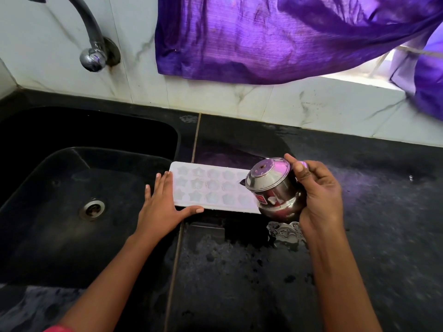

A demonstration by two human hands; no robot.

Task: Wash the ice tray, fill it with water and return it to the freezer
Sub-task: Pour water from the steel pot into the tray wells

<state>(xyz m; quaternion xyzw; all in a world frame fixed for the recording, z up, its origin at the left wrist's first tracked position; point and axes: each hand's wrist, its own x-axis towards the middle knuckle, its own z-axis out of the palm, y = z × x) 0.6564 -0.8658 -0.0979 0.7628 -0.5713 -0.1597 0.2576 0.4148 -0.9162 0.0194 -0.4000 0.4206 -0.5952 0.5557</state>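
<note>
White tray (211,188) with star cells is laid flat on the black counter (359,212), just right of the sink (60,176). Its left end is touched by the left hand (160,207), fingers straight. A steel pot (273,188), tipped over its right end, is gripped by the right hand (321,195).

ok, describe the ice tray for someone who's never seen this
Right of the black sink, on the black counter, lies a white ice tray. The left hand rests on one end; the right hand tilts a steel pot over the other. Rows of star-shaped cavities mark it.
</note>
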